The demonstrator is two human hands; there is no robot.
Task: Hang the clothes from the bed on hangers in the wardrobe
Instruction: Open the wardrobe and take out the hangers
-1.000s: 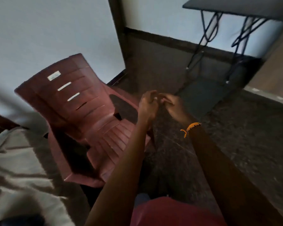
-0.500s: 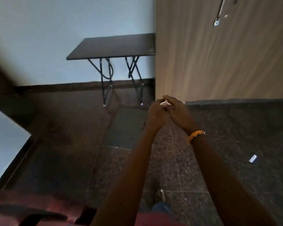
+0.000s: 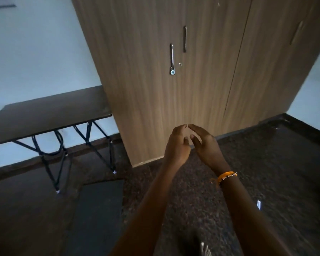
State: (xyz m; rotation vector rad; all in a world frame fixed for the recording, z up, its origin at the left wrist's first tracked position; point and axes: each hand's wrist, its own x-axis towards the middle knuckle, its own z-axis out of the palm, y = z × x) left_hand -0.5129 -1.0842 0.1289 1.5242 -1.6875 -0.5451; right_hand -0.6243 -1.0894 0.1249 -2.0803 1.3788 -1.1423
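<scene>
Your left hand (image 3: pixel 176 145) and right hand (image 3: pixel 204 145) are both up in front of you, palms turned toward each other, fingers relaxed and only gently bent, holding nothing. The fingertips nearly meet at the top, and whether they actually touch I can't tell. There's an orange bracelet (image 3: pixel 226 176) on your right wrist.

The wardrobe (image 3: pixel 174 89) is straight ahead on the far side, wood-grain doors closed, with two long vertical handles (image 3: pixel 171 56) near the middle seam and a small padlock (image 3: pixel 172 71) hanging at the bottom of the left handle. A third handle sits further right on another door.

To the left, a dark folding table (image 3: pixel 44 115) on black wire legs stands just beside the wardrobe's side panel, against the pale wall. The floor is dark speckled stone (image 3: pixel 266 172), with a plain dark mat (image 3: pixel 100 209) near your left arm.
</scene>
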